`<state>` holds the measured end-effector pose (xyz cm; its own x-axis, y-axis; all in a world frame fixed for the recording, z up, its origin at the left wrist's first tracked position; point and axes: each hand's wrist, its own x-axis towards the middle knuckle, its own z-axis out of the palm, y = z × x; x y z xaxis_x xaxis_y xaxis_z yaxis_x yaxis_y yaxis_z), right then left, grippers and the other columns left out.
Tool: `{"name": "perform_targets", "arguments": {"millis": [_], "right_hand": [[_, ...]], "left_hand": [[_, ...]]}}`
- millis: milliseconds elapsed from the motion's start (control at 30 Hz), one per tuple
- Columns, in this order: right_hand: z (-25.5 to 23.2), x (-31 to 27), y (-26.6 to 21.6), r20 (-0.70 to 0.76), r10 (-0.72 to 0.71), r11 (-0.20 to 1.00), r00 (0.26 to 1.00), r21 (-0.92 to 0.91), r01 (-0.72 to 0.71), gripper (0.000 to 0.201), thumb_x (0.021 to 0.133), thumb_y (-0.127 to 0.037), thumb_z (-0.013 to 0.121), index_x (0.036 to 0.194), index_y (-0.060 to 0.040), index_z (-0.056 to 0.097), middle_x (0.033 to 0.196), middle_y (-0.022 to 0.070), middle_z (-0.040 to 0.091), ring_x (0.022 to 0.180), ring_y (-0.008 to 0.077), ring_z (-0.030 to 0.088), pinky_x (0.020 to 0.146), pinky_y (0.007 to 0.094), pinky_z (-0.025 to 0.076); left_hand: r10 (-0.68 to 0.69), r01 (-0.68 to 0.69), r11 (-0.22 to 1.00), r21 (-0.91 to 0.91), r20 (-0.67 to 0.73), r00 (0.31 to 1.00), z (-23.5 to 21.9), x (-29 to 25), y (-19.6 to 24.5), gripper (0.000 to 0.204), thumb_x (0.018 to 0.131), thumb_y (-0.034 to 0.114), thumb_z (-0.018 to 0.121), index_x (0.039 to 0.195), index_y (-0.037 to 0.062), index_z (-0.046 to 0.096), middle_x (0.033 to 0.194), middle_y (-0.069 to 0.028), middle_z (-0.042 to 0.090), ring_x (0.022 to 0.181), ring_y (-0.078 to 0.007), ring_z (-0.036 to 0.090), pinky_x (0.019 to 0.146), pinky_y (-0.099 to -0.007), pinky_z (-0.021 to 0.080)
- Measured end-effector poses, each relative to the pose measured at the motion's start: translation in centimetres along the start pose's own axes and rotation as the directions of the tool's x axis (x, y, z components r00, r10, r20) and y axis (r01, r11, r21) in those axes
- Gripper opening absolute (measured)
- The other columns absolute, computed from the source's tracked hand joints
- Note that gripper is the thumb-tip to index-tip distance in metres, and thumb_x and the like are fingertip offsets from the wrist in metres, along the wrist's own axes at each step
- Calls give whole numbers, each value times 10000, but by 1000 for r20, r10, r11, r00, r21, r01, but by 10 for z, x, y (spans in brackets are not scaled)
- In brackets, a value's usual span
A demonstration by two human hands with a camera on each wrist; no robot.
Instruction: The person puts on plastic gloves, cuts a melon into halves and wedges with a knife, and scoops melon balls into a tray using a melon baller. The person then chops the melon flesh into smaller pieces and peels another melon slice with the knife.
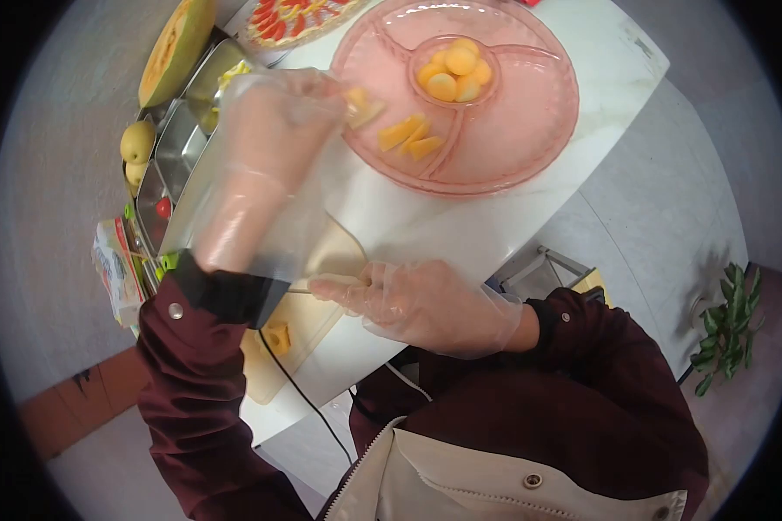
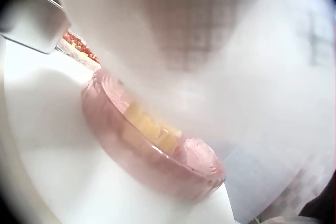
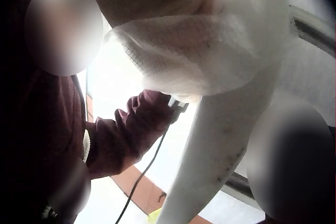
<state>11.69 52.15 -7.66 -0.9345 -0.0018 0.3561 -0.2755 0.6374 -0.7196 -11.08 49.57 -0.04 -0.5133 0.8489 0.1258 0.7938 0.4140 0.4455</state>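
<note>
My left hand (image 1: pixel 274 122), in a clear plastic glove, reaches over the left rim of a pink divided platter (image 1: pixel 521 130). Pale yellow fruit pieces (image 1: pixel 362 108) show at its fingertips, blurred, with the thumb and fingers pinching them. More yellow fruit slices (image 1: pixel 408 135) lie in that same compartment, and round yellow-orange fruit balls (image 1: pixel 452 69) fill the centre cup. Gloved too, my right hand (image 1: pixel 426 300) hovers by the corner of a beige cutting board (image 1: pixel 339 252), fingers stretched leftward. In the left wrist view the glove hides most of the hand above the platter (image 2: pixel 142 161).
Metal trays (image 1: pixel 181 143) line the left table edge, one holding a red cherry tomato (image 1: pixel 164 207). Beyond them are a cut melon (image 1: pixel 178 52), yellow-green pears (image 1: pixel 137 143) and a package (image 1: pixel 120 269). A yellow fruit chunk (image 1: pixel 276 337) lies on the board. A black cable (image 1: pixel 300 391) hangs from the left wrist.
</note>
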Motion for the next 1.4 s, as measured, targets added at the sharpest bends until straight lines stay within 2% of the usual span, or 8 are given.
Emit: {"name": "perform_targets", "arguments": {"millis": [100, 467, 600, 1067, 1133, 1233, 1300, 1400], "right_hand": [[-2, 3, 0, 79, 22, 997, 997, 78, -28, 637, 907, -138, 618, 1531, -167, 492, 857, 94, 612, 676, 262, 649, 539, 384, 526], [2, 11, -24, 166, 264, 963, 950, -105, -249, 642, 944, -120, 638, 1559, -201, 475, 915, 115, 627, 766, 336, 657, 657, 459, 535], [8, 10, -30, 74, 240, 971, 968, -36, -238, 656, 947, -51, 641, 1564, -211, 487, 881, 133, 610, 761, 347, 640, 669, 466, 515], [6, 30, -32, -59, 83, 976, 995, -199, -93, 539, 915, 24, 650, 1433, -121, 627, 941, 149, 702, 783, 321, 662, 709, 425, 539], [-23, 34, -31, -48, 151, 956, 987, -246, -158, 498, 955, 17, 590, 1444, -71, 622, 1289, 100, 736, 1087, 194, 727, 889, 293, 567], [-42, 41, -37, -128, 388, 914, 913, -72, -398, 381, 1009, -39, 633, 1389, -47, 650, 1287, 162, 721, 1205, 241, 685, 956, 230, 506], [-53, 39, -53, -195, 408, 897, 892, -98, -432, 376, 1010, -26, 626, 1385, -37, 651, 1204, 140, 738, 1109, 228, 693, 924, 256, 522], [-41, 60, -63, -448, 262, 841, 855, -328, -430, 353, 1020, -14, 604, 1369, 13, 644, 992, 67, 739, 918, 180, 682, 829, 289, 544]], "left_hand": [[-172, 169, 939, -300, 19, 985, -44, -22, -6, 257, 919, 190, 715, 994, -53, 750, 793, 3, 660, 743, -59, 531, 702, -249, 457], [-720, 705, 530, -471, 190, 668, -80, -203, -79, 181, 982, 183, 692, 974, 3, 710, 860, -1, 684, 746, -60, 595, 711, -221, 453], [-699, 669, 410, -620, 257, 667, -48, -227, -91, 194, 970, 196, 700, 965, 2, 709, 857, -31, 693, 712, -71, 602, 667, -230, 461], [-683, 631, 688, -359, -27, 730, -72, -303, -56, 412, 955, 126, 674, 1347, -3, 660, 1023, -105, 750, 874, -158, 679, 832, -279, 538], [-649, 598, 729, -333, -56, 759, -66, -308, -44, 487, 928, 120, 703, 1397, 7, 639, 1145, -93, 748, 932, -157, 672, 834, -268, 534], [-658, 594, 707, -382, -50, 751, -43, -321, -41, 542, 903, 109, 724, 1426, 8, 623, 1231, -100, 728, 963, -133, 642, 790, -257, 527], [-772, 704, 531, -472, 73, 631, -41, -328, -40, 568, 930, 95, 703, 1475, -1, 573, 1213, -131, 700, 982, -103, 595, 845, -231, 484], [-719, 620, 629, -470, -49, 693, -38, -328, -36, 570, 911, 30, 681, 1472, 13, 585, 1229, -161, 705, 942, -104, 592, 797, -230, 490]]}}
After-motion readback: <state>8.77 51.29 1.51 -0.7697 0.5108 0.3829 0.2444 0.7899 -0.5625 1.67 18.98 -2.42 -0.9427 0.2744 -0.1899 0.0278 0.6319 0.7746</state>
